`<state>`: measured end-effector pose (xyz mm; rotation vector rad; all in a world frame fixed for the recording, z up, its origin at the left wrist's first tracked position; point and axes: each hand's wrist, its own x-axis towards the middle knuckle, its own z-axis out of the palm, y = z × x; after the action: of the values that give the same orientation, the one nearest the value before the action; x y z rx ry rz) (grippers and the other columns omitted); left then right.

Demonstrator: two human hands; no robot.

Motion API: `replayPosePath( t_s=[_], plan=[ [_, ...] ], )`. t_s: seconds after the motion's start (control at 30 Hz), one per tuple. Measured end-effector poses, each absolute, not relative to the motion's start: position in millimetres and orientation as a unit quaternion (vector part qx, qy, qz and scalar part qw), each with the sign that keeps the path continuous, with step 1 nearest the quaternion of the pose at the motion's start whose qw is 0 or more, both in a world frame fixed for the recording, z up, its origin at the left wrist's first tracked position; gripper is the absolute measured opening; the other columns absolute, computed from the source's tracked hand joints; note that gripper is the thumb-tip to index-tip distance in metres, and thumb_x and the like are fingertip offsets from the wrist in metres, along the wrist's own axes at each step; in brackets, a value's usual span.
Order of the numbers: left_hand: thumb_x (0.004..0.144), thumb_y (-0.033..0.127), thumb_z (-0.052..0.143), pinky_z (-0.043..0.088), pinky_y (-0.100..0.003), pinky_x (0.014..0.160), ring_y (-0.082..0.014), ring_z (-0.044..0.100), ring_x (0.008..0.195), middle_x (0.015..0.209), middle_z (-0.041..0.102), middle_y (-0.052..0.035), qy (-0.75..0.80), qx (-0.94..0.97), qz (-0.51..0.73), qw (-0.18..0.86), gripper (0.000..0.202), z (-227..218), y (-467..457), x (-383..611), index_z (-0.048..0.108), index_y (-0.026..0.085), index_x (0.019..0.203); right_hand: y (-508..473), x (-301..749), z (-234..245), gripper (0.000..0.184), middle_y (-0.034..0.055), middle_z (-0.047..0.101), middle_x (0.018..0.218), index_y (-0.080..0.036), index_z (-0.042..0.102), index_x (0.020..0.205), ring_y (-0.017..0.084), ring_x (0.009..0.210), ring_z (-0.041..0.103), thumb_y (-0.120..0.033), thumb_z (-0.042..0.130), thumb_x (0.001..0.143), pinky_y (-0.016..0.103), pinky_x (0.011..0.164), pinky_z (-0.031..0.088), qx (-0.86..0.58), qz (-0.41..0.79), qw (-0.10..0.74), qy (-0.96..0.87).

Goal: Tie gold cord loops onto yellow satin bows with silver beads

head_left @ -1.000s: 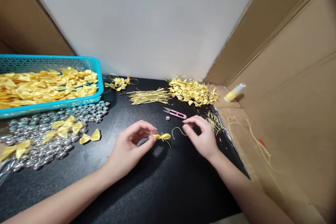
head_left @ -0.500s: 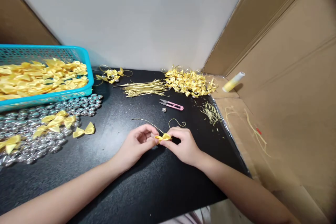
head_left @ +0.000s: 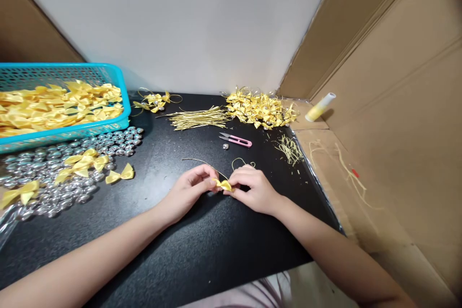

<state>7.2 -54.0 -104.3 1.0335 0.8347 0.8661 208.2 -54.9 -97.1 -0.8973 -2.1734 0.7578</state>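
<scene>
A small yellow ribbon bow (head_left: 224, 185) is pinched between my two hands, low over the black table (head_left: 155, 250). My left hand (head_left: 195, 186) grips its left end with thumb and fingers. On the other side, my right hand (head_left: 254, 187) closes on the bow's right end. A thin gold cord (head_left: 202, 161) runs out from the bow, one end to the upper left and another curling above my right hand. Just beyond lie a single silver bead (head_left: 225, 146) and pink thread snips (head_left: 236, 140).
At left, a turquoise basket (head_left: 124, 101) holds many yellow bows; silver beads (head_left: 68, 192) and loose bows spread before it. Cut gold cords (head_left: 198, 119), a heap of beaded bows (head_left: 258, 108) and cord scraps (head_left: 289, 149) lie farther back. A tube (head_left: 320, 107) stands right, beside cardboard walls.
Both hands have shifted slightly, still pinching the bow, which is turned a little. My right fingers sit nearer its edge. The whole view has moved slightly.
</scene>
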Motion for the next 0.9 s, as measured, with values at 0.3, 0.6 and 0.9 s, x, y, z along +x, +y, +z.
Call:
replayPosePath(
  t_s=[0.3, 0.6, 0.9],
  plan=[
    [0.085, 0.035, 0.067, 0.043, -0.022, 0.061, -0.0097, 0.051, 0.061, 0.068, 0.057, 0.0037, 0.358, 0.482, 0.385, 0.701, 0.02, -105.6, -55.2, 6.1, 0.056, 0.019, 0.084, -53.5, 209.2, -96.5, 0.014, 0.0006, 0.069, 0.073, -0.019, 0.068, 0.077, 0.013, 0.067, 0.061, -0.021, 0.061, 0.089, 0.029, 0.074, 0.041, -0.434, 0.259, 0.366, -0.781],
    [0.088, 0.012, 0.059, 0.051, -0.023, 0.068, -0.0125, 0.065, 0.072, 0.081, 0.069, -0.001, 0.341, 0.757, 0.389, 0.4, 0.01, -104.9, -70.6, 4.7, 0.063, 0.02, 0.093, -53.5, 212.9, -91.1, 0.01, 0.003, 0.068, 0.076, -0.019, 0.068, 0.084, 0.015, 0.069, 0.061, -0.025, 0.061, 0.086, 0.03, 0.07, 0.047, -0.365, 0.325, 0.387, -0.782],
    [0.083, 0.002, 0.06, 0.053, -0.021, 0.072, -0.0119, 0.069, 0.077, 0.083, 0.071, -0.0028, 0.3, 0.798, 0.433, 0.293, 0.016, -101.0, -68.5, 2.7, 0.063, 0.018, 0.083, -56.3, 209.5, -93.5, 0.004, 0.0018, 0.071, 0.077, -0.02, 0.067, 0.082, 0.015, 0.069, 0.062, -0.017, 0.067, 0.08, 0.032, 0.073, 0.045, -0.334, 0.274, 0.379, -0.819]
  ],
)
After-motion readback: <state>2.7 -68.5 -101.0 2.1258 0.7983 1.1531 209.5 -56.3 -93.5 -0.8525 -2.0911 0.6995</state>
